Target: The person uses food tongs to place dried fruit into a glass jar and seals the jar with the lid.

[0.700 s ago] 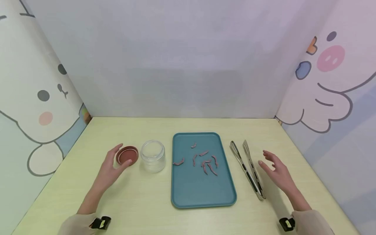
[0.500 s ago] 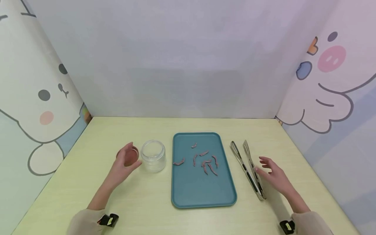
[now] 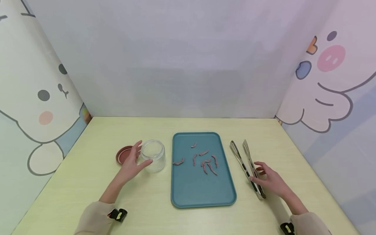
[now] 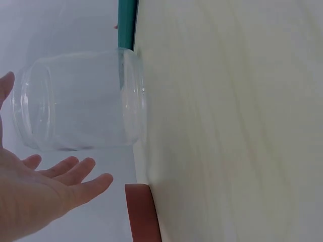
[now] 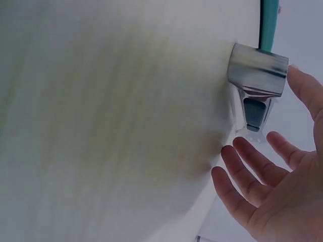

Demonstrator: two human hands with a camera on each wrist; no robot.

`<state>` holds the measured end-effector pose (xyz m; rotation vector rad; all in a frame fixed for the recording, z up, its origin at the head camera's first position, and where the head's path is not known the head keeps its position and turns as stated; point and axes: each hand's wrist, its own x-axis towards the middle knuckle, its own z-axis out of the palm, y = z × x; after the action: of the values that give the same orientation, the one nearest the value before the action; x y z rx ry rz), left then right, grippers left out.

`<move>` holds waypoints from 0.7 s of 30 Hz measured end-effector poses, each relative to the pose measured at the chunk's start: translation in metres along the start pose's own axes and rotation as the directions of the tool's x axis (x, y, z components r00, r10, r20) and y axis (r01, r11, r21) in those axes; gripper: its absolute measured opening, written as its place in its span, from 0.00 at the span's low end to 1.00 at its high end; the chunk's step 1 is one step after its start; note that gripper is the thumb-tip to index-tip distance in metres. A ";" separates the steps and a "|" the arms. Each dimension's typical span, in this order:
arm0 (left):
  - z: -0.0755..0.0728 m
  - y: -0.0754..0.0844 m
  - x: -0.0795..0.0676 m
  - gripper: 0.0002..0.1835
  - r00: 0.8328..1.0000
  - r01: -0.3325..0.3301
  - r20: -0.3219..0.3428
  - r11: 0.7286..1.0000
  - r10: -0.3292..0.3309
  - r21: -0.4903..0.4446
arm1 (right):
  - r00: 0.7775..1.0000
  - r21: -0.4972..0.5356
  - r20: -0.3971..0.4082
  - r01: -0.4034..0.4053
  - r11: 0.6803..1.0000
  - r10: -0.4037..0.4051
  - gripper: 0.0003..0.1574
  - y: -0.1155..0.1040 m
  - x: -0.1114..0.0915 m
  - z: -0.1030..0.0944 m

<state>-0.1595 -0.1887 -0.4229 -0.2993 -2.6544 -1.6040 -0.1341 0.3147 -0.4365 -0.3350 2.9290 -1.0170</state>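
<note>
My left hand reaches with spread fingers to the near left side of a clear glass jar. In the left wrist view the thumb and fingers stand around the jar without visibly gripping it. A reddish-brown round lid lies left of the jar, partly behind that hand. On the right, my right hand hovers with parted fingers over the closed end of metal tongs. In the right wrist view the thumb is near or touching the tongs; contact is unclear.
A teal tray lies between the jar and the tongs. Several thin, curved pinkish pieces are scattered on it. The pale wooden table meets a plain wall behind and cartoon-printed walls at both sides.
My left hand has moved right, from over the lid to the jar. My right hand has come left and nearer, down to the tongs. Jar, lid, tray and tongs have stayed put.
</note>
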 end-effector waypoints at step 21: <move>0.002 0.007 0.004 0.41 0.999 0.045 0.004 0.996 -0.045 0.074 | 0.998 -0.138 0.065 0.007 0.990 0.002 0.46 -0.002 0.005 0.003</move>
<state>-0.1624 -0.1834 -0.4172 -0.2445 -2.7364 -1.5144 -0.1387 0.3102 -0.4378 -0.3676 2.9471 -0.7890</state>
